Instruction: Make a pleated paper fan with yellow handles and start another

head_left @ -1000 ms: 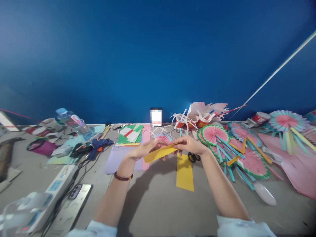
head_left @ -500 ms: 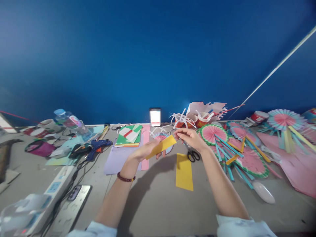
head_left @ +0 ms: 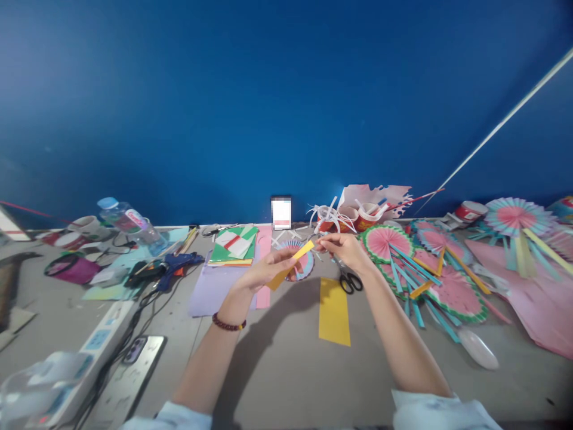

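Note:
My left hand (head_left: 265, 267) is closed on a yellow paper strip (head_left: 303, 251), held up at a slant over the table. Just off the strip's upper right end, the fingertips of my right hand (head_left: 348, 248) are pinched together; whatever is between them, if anything, is too small to make out. Behind the strip lies a small pleated paper fan (head_left: 306, 263) in pink and blue, partly covered by it. Black-handled scissors (head_left: 351, 283) rest below my right hand. Their handles overlap the top corner of a second yellow paper piece (head_left: 334, 319), flat on the table.
Coloured paper sheets (head_left: 219, 289) are stacked left of centre. Farther left are a blue glue gun (head_left: 176, 266), a bottle (head_left: 134, 224), a power strip (head_left: 89, 358) and a phone (head_left: 134, 373). Paper cups (head_left: 367, 216) and watermelon-patterned fans (head_left: 459, 295) fill the right side.
The yellow strip has turned in my left hand, showing a narrower face, and my left fingers now lie over it. More of the pleated fan shows. My right hand has barely moved.

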Tool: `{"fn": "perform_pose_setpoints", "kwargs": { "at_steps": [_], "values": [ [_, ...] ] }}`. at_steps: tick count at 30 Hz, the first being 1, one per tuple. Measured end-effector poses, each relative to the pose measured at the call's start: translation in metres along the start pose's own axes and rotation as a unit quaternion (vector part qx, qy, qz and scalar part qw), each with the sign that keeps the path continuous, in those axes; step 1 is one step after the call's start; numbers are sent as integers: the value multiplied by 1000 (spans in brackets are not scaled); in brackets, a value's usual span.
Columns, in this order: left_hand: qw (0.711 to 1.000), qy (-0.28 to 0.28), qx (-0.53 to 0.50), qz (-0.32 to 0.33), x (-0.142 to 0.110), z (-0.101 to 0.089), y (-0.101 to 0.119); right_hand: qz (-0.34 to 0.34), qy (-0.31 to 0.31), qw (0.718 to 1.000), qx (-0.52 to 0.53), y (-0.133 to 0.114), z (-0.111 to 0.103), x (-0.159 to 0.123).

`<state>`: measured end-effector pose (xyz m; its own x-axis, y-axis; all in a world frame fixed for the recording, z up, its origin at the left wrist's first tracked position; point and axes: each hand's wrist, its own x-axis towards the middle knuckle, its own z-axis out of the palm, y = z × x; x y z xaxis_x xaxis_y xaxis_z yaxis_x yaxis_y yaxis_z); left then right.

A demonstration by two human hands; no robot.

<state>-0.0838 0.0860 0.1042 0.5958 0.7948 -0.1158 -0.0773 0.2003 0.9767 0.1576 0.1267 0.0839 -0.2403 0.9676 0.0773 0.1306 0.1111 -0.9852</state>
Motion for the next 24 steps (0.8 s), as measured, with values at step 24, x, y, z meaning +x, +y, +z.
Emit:
{"fn": "perform_pose_setpoints", "kwargs": {
  "at_steps": [24],
  "values": [
    [995,91,-7,44,4,10,1,-14,-25,995,97,-20,21,-8]
  ]
}}
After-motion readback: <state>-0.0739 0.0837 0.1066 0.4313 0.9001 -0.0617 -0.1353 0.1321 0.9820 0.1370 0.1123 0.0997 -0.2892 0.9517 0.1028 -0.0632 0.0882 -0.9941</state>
